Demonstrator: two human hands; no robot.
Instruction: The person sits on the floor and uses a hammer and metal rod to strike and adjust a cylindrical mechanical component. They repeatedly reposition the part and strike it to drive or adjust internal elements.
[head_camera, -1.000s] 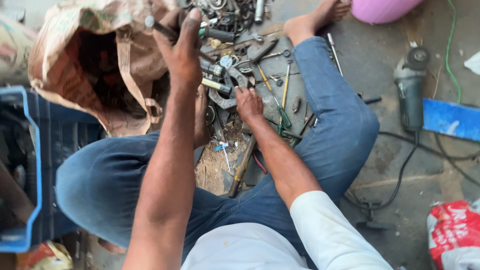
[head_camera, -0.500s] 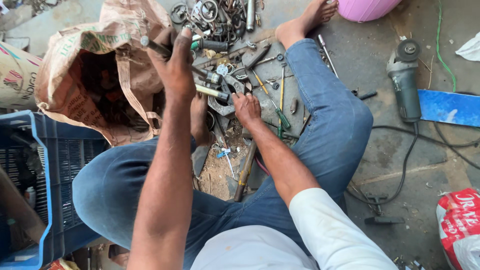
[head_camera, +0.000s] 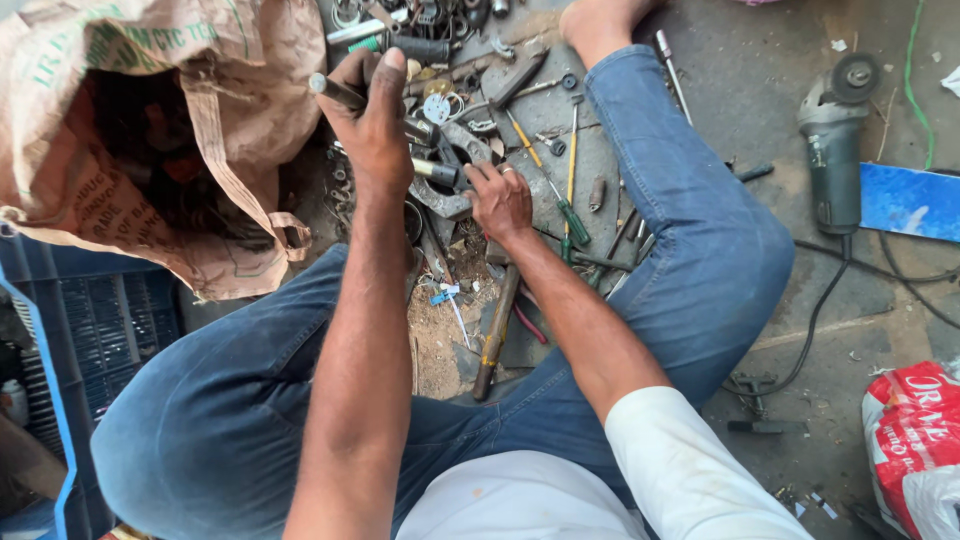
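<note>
Between the person's bent, jeans-clad knees lies a heap of metal scrap and tools, and both hands work over it. Above the near-left edge of that heap the left hand is raised, fingers curled tight around a short dark metal rod whose end pokes out past the knuckles on the side away from the heap. On the heap itself, toward its middle, the right hand rests palm down with fingers loosely bent among the pieces; its fingertips touch a small cylindrical metal part (whether they actually pinch it cannot be told). Just right of that hand, still on the heap, lies a green-handled screwdriver. Near the heap's close edge a wooden-handled hammer lies on the dirt. Left of the heap a brown paper sack gapes open, with a blue plastic crate beside it. Well to the right of the heap, beyond the knee, an angle grinder lies on the concrete floor.
</note>
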